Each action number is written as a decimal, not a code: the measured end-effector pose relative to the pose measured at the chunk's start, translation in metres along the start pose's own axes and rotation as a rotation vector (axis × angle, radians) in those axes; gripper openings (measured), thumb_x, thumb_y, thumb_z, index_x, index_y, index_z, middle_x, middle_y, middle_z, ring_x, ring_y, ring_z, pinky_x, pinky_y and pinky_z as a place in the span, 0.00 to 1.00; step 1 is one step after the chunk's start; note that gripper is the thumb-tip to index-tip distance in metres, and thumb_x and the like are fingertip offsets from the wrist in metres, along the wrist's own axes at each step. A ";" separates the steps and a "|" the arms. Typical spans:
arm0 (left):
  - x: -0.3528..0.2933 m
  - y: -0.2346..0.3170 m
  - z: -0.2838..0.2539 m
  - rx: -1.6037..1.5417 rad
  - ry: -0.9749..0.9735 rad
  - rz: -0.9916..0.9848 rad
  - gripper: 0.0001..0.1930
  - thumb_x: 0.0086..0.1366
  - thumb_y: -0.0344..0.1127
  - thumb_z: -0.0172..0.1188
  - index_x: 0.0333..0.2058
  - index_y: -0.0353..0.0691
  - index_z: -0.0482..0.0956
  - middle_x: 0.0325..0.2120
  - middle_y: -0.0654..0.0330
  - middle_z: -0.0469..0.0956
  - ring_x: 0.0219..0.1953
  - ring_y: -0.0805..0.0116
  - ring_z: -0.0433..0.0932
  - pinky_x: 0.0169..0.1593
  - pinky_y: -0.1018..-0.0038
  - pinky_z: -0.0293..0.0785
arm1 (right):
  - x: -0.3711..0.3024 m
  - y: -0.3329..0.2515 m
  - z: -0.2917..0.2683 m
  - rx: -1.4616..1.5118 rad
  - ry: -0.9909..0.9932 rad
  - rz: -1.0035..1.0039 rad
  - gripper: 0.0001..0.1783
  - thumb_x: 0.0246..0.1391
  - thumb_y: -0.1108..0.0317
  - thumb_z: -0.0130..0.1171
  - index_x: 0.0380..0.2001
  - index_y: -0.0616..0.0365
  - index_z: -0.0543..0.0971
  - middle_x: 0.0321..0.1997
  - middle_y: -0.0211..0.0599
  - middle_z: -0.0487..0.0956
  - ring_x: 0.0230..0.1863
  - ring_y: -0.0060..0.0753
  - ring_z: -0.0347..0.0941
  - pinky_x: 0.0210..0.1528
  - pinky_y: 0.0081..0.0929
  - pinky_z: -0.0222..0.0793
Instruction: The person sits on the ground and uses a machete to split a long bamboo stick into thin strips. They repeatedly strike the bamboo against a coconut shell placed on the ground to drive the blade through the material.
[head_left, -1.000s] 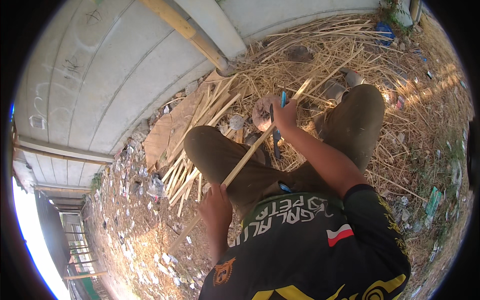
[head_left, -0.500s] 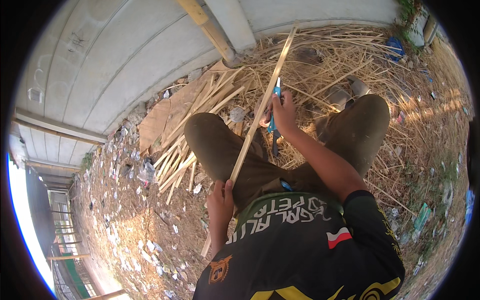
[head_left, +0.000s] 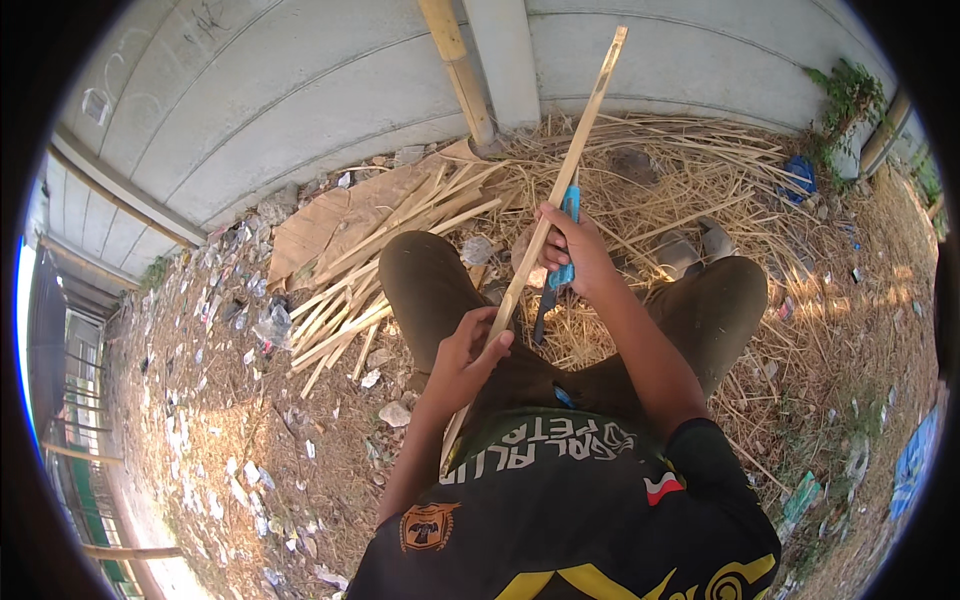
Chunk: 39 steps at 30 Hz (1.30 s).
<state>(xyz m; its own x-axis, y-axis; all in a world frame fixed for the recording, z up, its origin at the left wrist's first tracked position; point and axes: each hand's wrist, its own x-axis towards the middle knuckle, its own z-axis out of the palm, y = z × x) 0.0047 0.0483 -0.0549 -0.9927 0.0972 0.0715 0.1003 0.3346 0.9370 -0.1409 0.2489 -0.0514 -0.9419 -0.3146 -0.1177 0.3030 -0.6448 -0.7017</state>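
Observation:
A long pale bamboo strip (head_left: 587, 130) slants across my lap, its far end raised toward the wall. My left hand (head_left: 466, 358) is closed around its lower part, with thumb and fingers on either side. In my right hand (head_left: 578, 250) is a knife (head_left: 566, 268) with a blue handle; a dark blade shows below the fist, pointing back toward me. The right fingers and thumb also press against the strip around its middle. Part of the handle is hidden by the fingers. The strip's near end passes beside my left forearm and shirt.
Split bamboo sticks (head_left: 345, 310) lie piled on a cardboard sheet (head_left: 330, 225) left of my knee. Thin shavings (head_left: 690, 160) cover the ground ahead. A concrete wall (head_left: 640, 60) with a bamboo pole (head_left: 455, 65) stands beyond. Litter is scattered at left.
My left hand has moved up along the strip, closer to my right hand. My right fingers now wrap over the strip together with the knife. The view has tilted up toward the wall.

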 end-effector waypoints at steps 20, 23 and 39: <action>0.044 -0.026 0.016 -0.534 -0.070 -0.306 0.13 0.76 0.42 0.53 0.35 0.41 0.67 0.17 0.68 0.64 0.12 0.79 0.62 0.14 0.78 0.58 | 0.007 0.060 -0.029 -1.602 0.096 -0.617 0.20 0.55 0.54 0.62 0.22 0.61 0.80 0.18 0.50 0.77 0.23 0.55 0.77 0.29 0.47 0.72; 0.045 -0.030 0.018 -0.523 -0.033 -0.286 0.13 0.76 0.43 0.54 0.36 0.39 0.68 0.17 0.68 0.65 0.12 0.80 0.62 0.14 0.78 0.57 | 0.008 0.061 -0.033 -1.673 0.050 -0.550 0.21 0.57 0.54 0.60 0.20 0.61 0.80 0.18 0.50 0.78 0.23 0.56 0.77 0.30 0.49 0.72; 0.057 -0.069 0.034 -0.089 0.149 -0.076 0.17 0.75 0.44 0.56 0.31 0.38 0.71 0.15 0.66 0.69 0.12 0.80 0.66 0.15 0.76 0.60 | 0.011 0.058 -0.017 -1.887 0.327 -0.387 0.09 0.50 0.64 0.62 0.29 0.58 0.84 0.29 0.47 0.83 0.37 0.51 0.80 0.41 0.47 0.77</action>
<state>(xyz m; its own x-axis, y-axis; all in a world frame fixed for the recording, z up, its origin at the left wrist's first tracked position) -0.0564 0.0624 -0.1266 -0.9968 -0.0676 0.0433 0.0250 0.2507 0.9678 -0.1364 0.2200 -0.1055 -0.9622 -0.0989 0.2536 -0.2020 0.8840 -0.4217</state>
